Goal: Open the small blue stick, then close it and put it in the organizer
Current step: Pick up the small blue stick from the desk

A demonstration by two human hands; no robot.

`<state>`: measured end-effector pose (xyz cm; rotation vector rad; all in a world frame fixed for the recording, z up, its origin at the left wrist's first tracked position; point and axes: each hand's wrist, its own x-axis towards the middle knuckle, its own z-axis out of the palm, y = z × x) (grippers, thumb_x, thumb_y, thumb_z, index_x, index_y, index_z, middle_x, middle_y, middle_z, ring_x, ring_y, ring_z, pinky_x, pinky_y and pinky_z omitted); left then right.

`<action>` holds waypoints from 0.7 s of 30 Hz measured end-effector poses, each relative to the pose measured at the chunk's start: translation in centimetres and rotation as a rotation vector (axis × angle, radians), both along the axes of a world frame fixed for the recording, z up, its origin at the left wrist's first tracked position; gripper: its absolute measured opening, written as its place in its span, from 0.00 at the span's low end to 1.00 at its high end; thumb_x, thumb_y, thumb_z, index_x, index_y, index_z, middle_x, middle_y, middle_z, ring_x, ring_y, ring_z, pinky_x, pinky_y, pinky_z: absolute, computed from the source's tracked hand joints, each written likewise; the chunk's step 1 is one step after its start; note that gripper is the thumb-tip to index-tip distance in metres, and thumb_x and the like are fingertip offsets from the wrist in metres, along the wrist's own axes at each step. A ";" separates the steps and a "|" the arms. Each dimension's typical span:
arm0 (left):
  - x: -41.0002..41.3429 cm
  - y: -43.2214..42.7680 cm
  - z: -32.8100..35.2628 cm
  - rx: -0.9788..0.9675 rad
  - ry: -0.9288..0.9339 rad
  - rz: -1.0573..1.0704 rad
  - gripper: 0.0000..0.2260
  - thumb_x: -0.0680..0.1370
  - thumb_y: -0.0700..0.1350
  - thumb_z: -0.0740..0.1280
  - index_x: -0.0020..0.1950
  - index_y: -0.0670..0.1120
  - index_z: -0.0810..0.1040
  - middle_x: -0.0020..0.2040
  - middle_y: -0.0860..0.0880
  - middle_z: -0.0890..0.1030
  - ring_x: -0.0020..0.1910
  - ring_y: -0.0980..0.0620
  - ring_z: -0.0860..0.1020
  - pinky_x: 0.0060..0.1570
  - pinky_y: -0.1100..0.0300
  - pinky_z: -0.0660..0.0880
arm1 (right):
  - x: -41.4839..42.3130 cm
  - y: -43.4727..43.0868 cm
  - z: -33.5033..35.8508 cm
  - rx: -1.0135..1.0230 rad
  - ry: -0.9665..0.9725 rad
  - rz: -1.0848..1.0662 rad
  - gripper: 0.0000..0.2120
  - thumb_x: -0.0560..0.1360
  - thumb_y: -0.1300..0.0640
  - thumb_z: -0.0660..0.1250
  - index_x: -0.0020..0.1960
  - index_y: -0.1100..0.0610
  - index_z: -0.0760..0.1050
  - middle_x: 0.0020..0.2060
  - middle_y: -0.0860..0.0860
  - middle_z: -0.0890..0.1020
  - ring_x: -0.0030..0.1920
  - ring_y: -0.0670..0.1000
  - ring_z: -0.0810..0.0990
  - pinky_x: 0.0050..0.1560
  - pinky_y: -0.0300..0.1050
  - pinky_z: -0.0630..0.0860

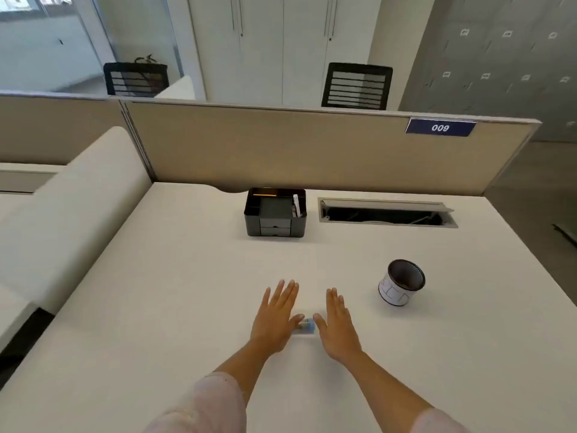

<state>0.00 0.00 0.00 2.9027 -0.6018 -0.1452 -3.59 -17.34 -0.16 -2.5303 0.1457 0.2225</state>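
A small blue stick (306,326) lies on the white desk, between my two thumbs. My left hand (276,317) rests flat just left of it, fingers spread, thumb tip beside the stick. Just right of the stick, my right hand (337,326) lies flat too, its thumb close to the stick's other end. Neither hand grips anything. The black organizer (276,212) stands at the back of the desk, with several compartments, two small drawers in front and a white item in its right slot.
A round cup (402,283) with a dark inside and white patterned wall stands to the right. An open cable hatch (387,213) sits beside the organizer. A beige partition (312,151) closes the desk's far edge. A white bench back (71,207) runs along the left.
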 end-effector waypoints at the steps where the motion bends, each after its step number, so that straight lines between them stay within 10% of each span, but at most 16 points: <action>1: -0.5 0.1 -0.6 0.038 0.003 -0.033 0.31 0.82 0.61 0.46 0.79 0.49 0.37 0.78 0.53 0.35 0.74 0.51 0.29 0.72 0.52 0.29 | -0.4 0.1 -0.4 0.002 0.018 0.006 0.32 0.83 0.46 0.50 0.78 0.54 0.37 0.79 0.50 0.40 0.79 0.50 0.39 0.76 0.45 0.40; 15: -2.2 -1.0 -3.6 -0.031 0.148 -0.010 0.29 0.83 0.57 0.51 0.80 0.48 0.43 0.81 0.52 0.46 0.80 0.50 0.42 0.78 0.51 0.40 | -3.2 0.7 -4.1 -0.020 0.153 0.045 0.32 0.82 0.46 0.50 0.78 0.55 0.37 0.79 0.50 0.41 0.79 0.50 0.39 0.77 0.47 0.39; 21: -1.2 -1.6 -3.7 -0.188 0.093 0.034 0.14 0.81 0.49 0.62 0.66 0.48 0.72 0.67 0.50 0.75 0.69 0.48 0.69 0.72 0.55 0.58 | -2.9 0.5 -3.6 -0.002 0.190 0.047 0.32 0.82 0.44 0.50 0.78 0.55 0.39 0.79 0.50 0.42 0.79 0.50 0.40 0.77 0.47 0.40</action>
